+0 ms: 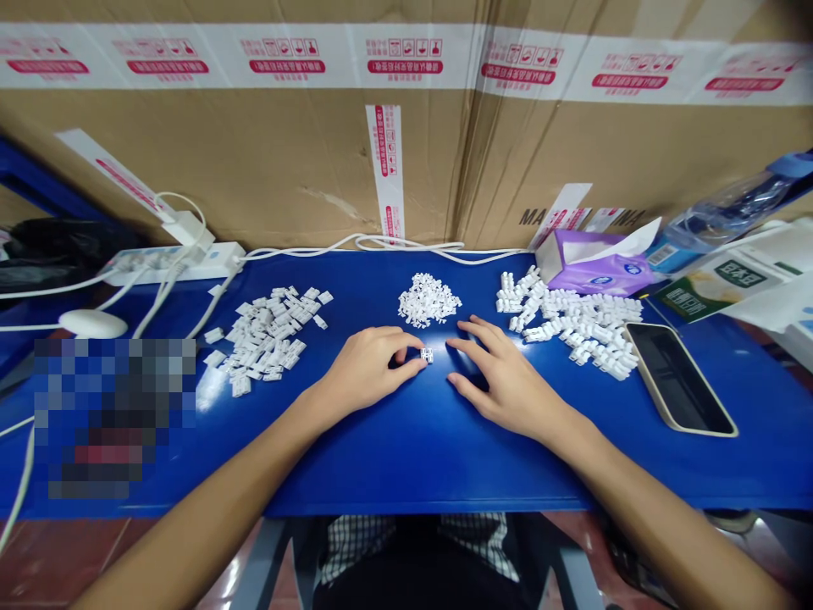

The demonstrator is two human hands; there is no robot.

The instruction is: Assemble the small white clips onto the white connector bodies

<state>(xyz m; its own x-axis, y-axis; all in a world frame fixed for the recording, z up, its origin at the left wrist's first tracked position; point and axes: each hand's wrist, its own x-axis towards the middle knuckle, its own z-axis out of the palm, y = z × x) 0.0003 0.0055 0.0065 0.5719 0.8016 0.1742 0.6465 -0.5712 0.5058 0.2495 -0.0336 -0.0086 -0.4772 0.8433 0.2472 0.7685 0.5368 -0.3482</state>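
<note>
My left hand rests at the middle of the blue table, thumb and forefinger pinching the edge of a small white plastic part. To the right of that part, my right hand hovers or rests with fingers apart and nothing in them. Just beyond the hands lies a heap of tiny white pieces. Flat white rectangular plastic pieces are piled to the left. On the right is a pile of white plastic pieces, some in joined rows.
A phone lies at the right, near a purple tissue pack and a plastic bottle. A power strip with white cables sits at the back left. Large cardboard stands behind the blue table.
</note>
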